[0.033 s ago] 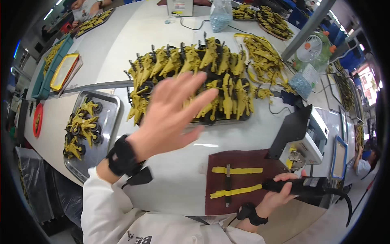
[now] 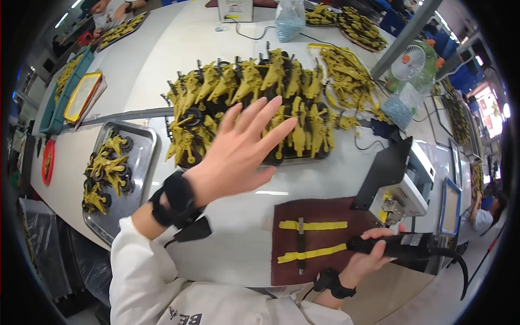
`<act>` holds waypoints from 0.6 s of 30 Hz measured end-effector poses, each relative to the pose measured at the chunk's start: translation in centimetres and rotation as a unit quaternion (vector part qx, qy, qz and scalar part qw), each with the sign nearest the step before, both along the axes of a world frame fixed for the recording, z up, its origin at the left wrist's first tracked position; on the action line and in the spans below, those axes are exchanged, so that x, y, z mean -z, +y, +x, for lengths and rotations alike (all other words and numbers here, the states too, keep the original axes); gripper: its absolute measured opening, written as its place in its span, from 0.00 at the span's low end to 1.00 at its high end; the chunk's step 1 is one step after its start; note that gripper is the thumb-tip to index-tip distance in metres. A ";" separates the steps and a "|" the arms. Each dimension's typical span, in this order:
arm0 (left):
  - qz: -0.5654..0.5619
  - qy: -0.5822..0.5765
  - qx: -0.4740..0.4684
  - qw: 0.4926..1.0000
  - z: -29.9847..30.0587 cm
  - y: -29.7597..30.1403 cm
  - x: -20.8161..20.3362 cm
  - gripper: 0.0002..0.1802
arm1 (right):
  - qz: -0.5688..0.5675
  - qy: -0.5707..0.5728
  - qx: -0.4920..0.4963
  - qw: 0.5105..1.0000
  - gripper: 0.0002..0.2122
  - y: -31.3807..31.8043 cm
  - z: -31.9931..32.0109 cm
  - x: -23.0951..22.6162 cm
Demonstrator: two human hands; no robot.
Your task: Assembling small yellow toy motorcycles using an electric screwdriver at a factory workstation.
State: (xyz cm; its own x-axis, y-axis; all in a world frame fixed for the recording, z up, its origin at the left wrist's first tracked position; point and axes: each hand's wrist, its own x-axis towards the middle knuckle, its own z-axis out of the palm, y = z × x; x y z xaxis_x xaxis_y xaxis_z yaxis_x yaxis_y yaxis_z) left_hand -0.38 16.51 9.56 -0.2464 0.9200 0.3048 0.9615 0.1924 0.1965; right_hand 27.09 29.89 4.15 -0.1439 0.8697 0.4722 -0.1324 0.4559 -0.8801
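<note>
My left hand (image 2: 235,151) is held out with its fingers spread and nothing in it. It hovers at the near edge of a dense group of yellow toy motorcycles (image 2: 249,81) with black wheels, hiding part of them. In my right hand (image 2: 374,252) lies a black corded electric screwdriver (image 2: 403,247), pointing left over a dark red mat (image 2: 317,211). Two yellow strips (image 2: 314,225) and a thin dark bar (image 2: 301,244) with metal ends lie on that mat. Beyond the right hand stands a white and black boxy machine (image 2: 403,192) with a metal front piece.
Several more toy motorcycles sit in a metal tray (image 2: 149,149) at left. Loose yellow parts (image 2: 346,70) are heaped at the back right, beside a bag of small blue pieces (image 2: 400,107) and a fan (image 2: 409,62). A co-worker (image 2: 111,13) sits at the far left.
My left hand has shifted slightly to the right and its fingers look sharper. My right hand keeps the screwdriver in the same place.
</note>
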 end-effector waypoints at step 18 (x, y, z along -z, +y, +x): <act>0.037 0.083 -0.180 0.979 7.0 -2.4 -0.7 0.39 | -0.009 0.036 -0.018 0.999 0.36 -1.3 0.4 0.3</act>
